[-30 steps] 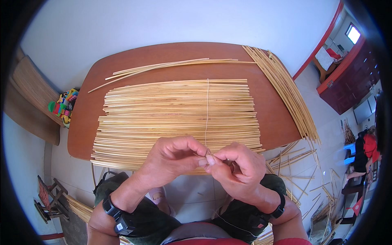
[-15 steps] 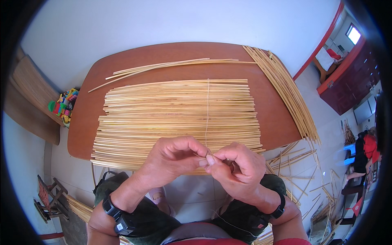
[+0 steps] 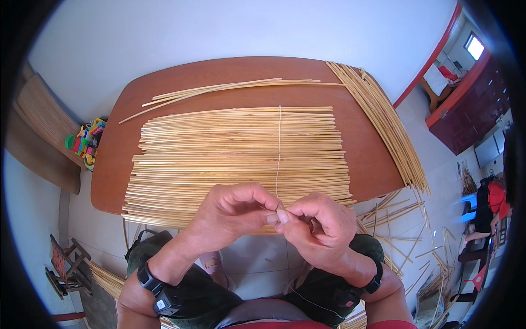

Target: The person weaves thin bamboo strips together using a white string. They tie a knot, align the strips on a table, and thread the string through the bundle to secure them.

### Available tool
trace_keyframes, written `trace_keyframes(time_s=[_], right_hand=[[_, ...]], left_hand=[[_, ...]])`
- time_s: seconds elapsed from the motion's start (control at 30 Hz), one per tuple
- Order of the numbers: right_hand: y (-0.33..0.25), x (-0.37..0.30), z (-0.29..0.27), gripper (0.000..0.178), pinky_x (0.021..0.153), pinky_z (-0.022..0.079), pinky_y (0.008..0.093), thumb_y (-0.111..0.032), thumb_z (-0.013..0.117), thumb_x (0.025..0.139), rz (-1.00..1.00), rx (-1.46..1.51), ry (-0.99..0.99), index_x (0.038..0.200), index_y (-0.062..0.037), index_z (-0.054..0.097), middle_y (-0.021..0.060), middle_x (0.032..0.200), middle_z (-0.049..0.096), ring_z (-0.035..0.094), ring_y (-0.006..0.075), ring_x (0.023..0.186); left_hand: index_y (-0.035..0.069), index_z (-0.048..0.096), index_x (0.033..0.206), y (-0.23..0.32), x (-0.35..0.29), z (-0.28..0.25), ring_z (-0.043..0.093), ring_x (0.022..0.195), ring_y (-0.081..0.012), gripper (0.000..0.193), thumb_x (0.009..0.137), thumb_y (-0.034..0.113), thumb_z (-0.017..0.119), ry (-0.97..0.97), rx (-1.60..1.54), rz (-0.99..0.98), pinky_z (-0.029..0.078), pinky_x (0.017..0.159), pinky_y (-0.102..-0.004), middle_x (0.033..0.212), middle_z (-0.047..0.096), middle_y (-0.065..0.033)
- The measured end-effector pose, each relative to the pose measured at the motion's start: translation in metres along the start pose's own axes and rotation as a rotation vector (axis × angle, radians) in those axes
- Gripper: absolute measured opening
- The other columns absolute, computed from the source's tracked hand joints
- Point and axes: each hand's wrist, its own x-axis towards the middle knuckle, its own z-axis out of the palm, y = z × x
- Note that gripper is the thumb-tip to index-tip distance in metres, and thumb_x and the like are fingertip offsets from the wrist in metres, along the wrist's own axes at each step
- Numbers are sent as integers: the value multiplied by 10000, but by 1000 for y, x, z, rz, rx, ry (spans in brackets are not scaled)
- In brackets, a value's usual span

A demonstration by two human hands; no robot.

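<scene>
A mat of pale yellow reed stalks [image 3: 230,148] lies side by side on the brown table [image 3: 372,159]. One thin white string [image 3: 278,151] crosses it from the far edge down to my fingers. Over the mat's near edge, my left hand [image 3: 233,211] pinches the string between thumb and forefinger. My right hand [image 3: 323,219] meets it there, its thumb and fingertips pressed on the same bit of string. The fingers cover the exact spot where the string is held. Another length of string [image 3: 315,303] trails across my lap.
Several loose stalks [image 3: 219,88] lie along the table's far side, and a thick bundle of stalks [image 3: 378,120] hangs over its right edge. More stalks [image 3: 394,219] litter the floor at right. Colourful toy blocks [image 3: 87,140] are at left, beside a wooden stool [image 3: 70,263]. A person [image 3: 493,203] is at far right.
</scene>
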Motion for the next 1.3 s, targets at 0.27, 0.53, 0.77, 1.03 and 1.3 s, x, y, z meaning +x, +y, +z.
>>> trace_keyframes(time_s=[0.27,0.53,0.77,1.03,1.3], right_hand=[[1,-2,1,139,484,467,236,19,748,804,21,18,14,903,-45,674,45,761,673,634,110,548],[1,-1,1,135,480,454,236,17,751,805,23,14,20,898,-49,678,35,723,642,616,103,540],[0,0,0,132,479,448,238,11,757,806,11,12,4,895,-48,679,34,718,639,615,102,536],[1,-1,2,140,479,447,244,16,757,795,16,-14,12,888,-49,676,36,715,638,617,117,529],[0,0,0,134,479,449,246,11,751,798,21,2,1,889,-53,677,37,719,640,616,119,530]], left_hand=[[-1,696,1046,-1,0,0,672,960,-96,101,957,-28,659,-8,-2,20,552,865,-255,1008,730,-49],[-8,694,1030,-2,0,-1,681,961,-127,131,908,-54,707,23,-26,-19,554,881,-282,1034,734,-81],[0,695,1046,-2,-1,-2,669,952,-88,101,956,-30,660,-5,14,16,550,858,-249,1001,730,-42],[-8,697,1032,-2,-1,-2,679,956,-123,133,907,-52,709,22,-22,-20,555,878,-281,1031,732,-79],[-7,694,1023,-2,0,-1,680,955,-125,129,904,-54,711,25,-34,-14,556,875,-285,1024,732,-79]])
